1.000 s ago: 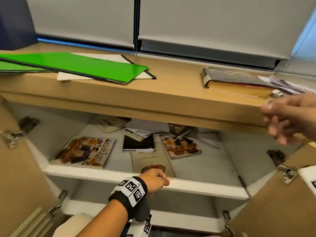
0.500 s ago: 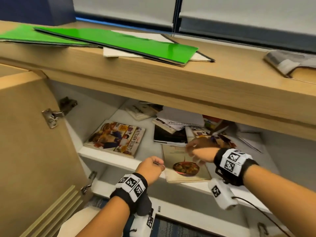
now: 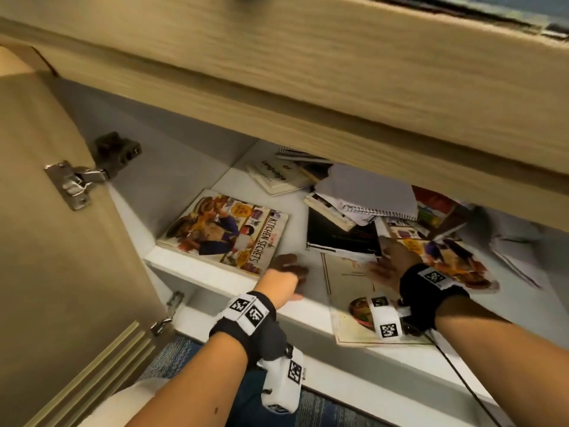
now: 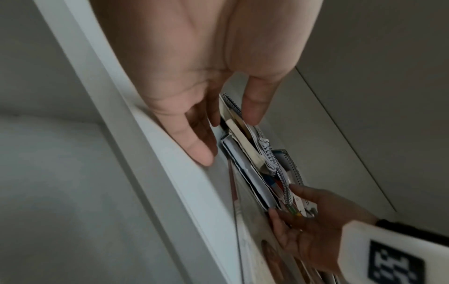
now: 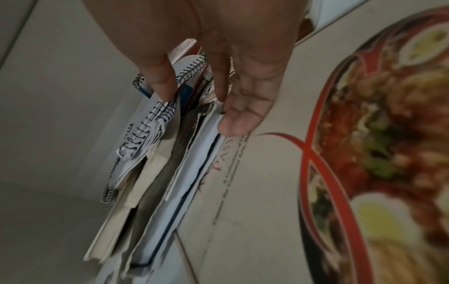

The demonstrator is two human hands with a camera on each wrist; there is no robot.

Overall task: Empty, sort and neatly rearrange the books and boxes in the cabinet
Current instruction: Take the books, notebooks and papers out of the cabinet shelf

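A: The books lie loose on the white shelf (image 3: 215,274) inside the cabinet. At the left sits the Kitchen Secrets cookbook (image 3: 228,231), flat, cover up. Behind it a pale book marked "Language" (image 3: 277,177) lies flat as well.

B: And the middle?

A: A black-covered book (image 3: 341,235) carries a spiral notebook (image 3: 369,195) and a cream-edged book (image 3: 331,212) piled crookedly on top. In front of it lies the beige cookbook with the red bowl on its cover (image 5: 364,134), jutting over the shelf's front edge. A second food-cover book (image 3: 452,260) lies to the right, partly tucked under the pile.

B: The hands?

A: The right hand (image 3: 389,261) reaches over the beige cookbook, its grip apart: fingers straight, the fingertips (image 5: 233,124) at the edge of the black-covered book, the thumb up by the notebook's spiral. Whether it presses on them cannot be told. The left hand (image 3: 284,277) is over the bare shelf between the Kitchen Secrets cookbook and the beige one, fingers loose and holding nothing.

B: Around them?

A: The wooden door (image 3: 46,241) stands swung out at the left on its metal hinge (image 3: 77,183), and the wooden desk (image 3: 308,72) top overhangs the shelf.
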